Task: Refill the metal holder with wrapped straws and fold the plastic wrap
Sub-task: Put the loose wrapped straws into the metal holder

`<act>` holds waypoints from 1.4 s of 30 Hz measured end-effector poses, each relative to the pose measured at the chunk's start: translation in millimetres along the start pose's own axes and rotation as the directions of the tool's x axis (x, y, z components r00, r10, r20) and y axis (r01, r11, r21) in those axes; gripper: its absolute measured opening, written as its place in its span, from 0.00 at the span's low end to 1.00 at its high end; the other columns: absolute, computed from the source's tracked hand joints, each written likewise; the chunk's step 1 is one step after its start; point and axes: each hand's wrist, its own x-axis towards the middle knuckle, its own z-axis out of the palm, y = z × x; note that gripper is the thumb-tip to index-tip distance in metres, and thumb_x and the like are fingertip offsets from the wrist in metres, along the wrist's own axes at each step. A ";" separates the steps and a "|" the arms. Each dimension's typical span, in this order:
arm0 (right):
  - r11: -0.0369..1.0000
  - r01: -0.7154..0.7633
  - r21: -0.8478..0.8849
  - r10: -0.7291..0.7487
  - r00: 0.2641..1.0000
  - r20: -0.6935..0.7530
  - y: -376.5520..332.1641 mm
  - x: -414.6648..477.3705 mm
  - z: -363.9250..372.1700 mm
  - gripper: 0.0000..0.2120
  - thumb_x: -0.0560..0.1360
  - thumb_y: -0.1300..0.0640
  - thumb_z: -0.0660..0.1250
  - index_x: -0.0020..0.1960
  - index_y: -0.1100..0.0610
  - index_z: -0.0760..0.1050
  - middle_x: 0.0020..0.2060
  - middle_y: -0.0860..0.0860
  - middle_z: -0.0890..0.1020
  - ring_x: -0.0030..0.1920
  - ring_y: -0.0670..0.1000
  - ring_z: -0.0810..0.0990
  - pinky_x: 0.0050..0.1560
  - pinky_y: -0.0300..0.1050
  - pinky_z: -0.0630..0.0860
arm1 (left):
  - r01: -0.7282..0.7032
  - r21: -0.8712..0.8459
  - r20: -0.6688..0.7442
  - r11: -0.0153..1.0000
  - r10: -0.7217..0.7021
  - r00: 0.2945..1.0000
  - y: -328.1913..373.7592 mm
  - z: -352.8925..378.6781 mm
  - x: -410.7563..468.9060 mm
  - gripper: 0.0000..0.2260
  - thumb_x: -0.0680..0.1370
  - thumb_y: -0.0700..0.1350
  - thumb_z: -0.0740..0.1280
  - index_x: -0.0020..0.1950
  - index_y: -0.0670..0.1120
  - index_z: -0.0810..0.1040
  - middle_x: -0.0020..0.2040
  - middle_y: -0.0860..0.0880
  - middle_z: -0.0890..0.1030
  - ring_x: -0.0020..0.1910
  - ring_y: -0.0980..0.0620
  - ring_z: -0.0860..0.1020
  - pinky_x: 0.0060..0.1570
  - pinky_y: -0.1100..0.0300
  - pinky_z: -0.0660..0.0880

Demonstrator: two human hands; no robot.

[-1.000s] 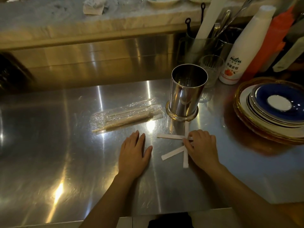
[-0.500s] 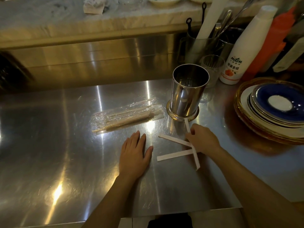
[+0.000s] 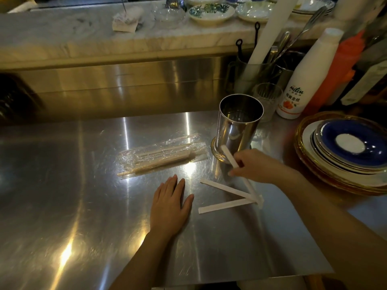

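Note:
The shiny metal holder (image 3: 238, 126) stands upright and looks empty, at the back right of the steel counter. My right hand (image 3: 257, 166) pinches one white wrapped straw (image 3: 229, 156), tilted up with its top end against the holder's base. Two more wrapped straws (image 3: 226, 196) lie flat on the counter in a V, their right ends meeting the held straw's lower end. My left hand (image 3: 169, 204) rests flat on the counter, fingers spread, holding nothing. A crumpled clear plastic wrap (image 3: 161, 156) with brown sticks inside lies left of the holder.
A stack of plates (image 3: 345, 151) with a blue one on top sits at the right edge. Behind the holder stand a ribbed glass (image 3: 267, 99), a white bottle (image 3: 305, 80), an orange bottle (image 3: 335, 70) and a utensil jar (image 3: 253, 76). A marble shelf (image 3: 83, 38) carries dishes.
My right hand has lifted from the counter toward the holder, raising one straw's top end. The other two straws slid into a V. My left hand stayed flat.

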 end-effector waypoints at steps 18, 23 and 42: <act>0.931 0.052 -0.360 0.037 0.971 0.236 -2.3 11.9 51.7 0.08 0.73 0.55 0.63 0.49 0.59 0.74 0.30 0.46 0.69 0.32 0.45 0.69 0.31 0.37 0.63 | -0.005 0.000 -0.046 1.000 0.005 0.999 1.0 -0.3 -0.8 0.26 0.76 0.59 0.52 0.71 0.49 0.63 0.73 0.46 0.64 0.72 0.47 0.60 0.71 0.49 0.54; 0.986 0.067 -0.154 -0.034 0.978 0.207 -10.0 9.4 22.9 0.12 0.76 0.55 0.59 0.34 0.52 0.68 0.30 0.48 0.73 0.30 0.46 0.72 0.34 0.39 0.70 | -0.009 -0.004 -0.035 1.000 0.009 0.999 0.6 0.4 -0.2 0.24 0.78 0.57 0.56 0.71 0.49 0.62 0.74 0.46 0.62 0.73 0.47 0.59 0.72 0.49 0.53; 0.965 0.236 0.114 -0.094 0.719 -0.689 -54.1 2.2 -107.2 0.13 0.78 0.56 0.59 0.55 0.65 0.72 0.48 0.62 0.81 0.42 0.50 0.80 0.31 0.30 0.74 | -0.022 0.059 -0.079 0.998 0.027 0.997 2.7 4.7 -2.0 0.25 0.77 0.58 0.51 0.71 0.47 0.63 0.73 0.45 0.65 0.72 0.47 0.61 0.71 0.52 0.51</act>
